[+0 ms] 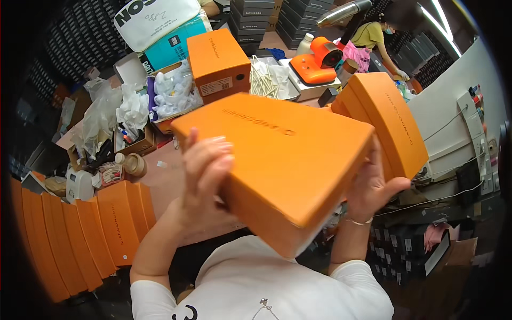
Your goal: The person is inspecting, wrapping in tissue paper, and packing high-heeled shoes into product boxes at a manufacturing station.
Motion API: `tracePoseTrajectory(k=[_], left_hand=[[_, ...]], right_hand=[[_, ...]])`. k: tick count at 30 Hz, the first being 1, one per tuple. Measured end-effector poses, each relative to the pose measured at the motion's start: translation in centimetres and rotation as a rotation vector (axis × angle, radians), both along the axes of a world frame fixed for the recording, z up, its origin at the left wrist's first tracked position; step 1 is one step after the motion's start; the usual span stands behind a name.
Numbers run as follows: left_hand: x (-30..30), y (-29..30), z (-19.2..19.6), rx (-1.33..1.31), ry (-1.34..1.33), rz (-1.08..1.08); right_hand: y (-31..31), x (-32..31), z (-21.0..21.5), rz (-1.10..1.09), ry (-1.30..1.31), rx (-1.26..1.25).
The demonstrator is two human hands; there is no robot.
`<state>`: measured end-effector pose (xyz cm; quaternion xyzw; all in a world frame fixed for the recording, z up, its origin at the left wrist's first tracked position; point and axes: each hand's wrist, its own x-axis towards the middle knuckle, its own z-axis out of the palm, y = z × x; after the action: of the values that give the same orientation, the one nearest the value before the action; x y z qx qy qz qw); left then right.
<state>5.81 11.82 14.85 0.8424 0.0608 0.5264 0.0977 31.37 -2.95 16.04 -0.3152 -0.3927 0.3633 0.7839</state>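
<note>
Head camera view: a person in a white short-sleeved top (293,285) holds an orange box (282,160) aloft in front of the chest, lid upward and tilted, over the near side of a pinkish worktable (173,194). The left hand (205,173) grasps the box at its left end, fingers bent over the edge of the lid. The right hand (373,184) is at the opposite end, its thumb sticking out clear of the box; its fingers are partly hidden behind the cardboard, and whether they close on it cannot be told. A thin bracelet (360,221) circles the right wrist.

Beyond the held box, another orange carton (217,61) sits on the table beside crumpled white paper (175,90) and a heap of pale sticks (265,80). An orange device (316,66) stands farther back, near a white bottle (305,44). More orange boxes (393,128) lean at a slant just beyond the right hand, and a row of matching boxes (113,226) lines the lower left. A teal bag (184,42) lies at the rear, near stacked dark boxes (250,21). In the background at right, a co-worker (369,36) in a yellow top and face mask reaches downward.
</note>
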Motion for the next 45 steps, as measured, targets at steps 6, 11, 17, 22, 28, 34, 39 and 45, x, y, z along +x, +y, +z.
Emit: tracePoseTrajectory(k=[6,11,17,22,28,34,39,45], left_hand=[[10.9,-4.6,-6.3,0.002,0.465,-0.245],[9.9,-6.7,-8.4,-0.362,0.362,-0.369],[-3.6,-5.8,-15.1,-0.603,0.240,0.383],[-26.2,-9.4,-16.8,-0.586,0.090,1.262],[-39.9,-14.7,-18.2,-1.017,-0.152,1.408],[-39.8,-12.5,-17.8,-0.846,0.354,1.554],[-40.7,-9.3,-15.9,-1.132,0.553,1.364],[-30.9,-11.1,-21.9,-1.200,0.332,0.800]], right_hand=[[-9.4,3.8,0.1,-0.929,-0.881,-0.477],[-6.7,-5.2,-2.0,-0.420,-0.673,0.127],[0.3,-13.6,-5.0,0.462,-1.155,-0.093],[4.5,-20.7,-11.5,1.036,-0.813,-0.397],[9.2,-35.4,-19.2,1.273,-0.553,-0.766],[11.4,-45.1,-23.9,1.065,-0.182,-0.939],[11.9,-42.6,-24.0,1.040,-0.170,-0.906],[10.3,-30.1,-24.1,0.866,-0.162,-0.975]])
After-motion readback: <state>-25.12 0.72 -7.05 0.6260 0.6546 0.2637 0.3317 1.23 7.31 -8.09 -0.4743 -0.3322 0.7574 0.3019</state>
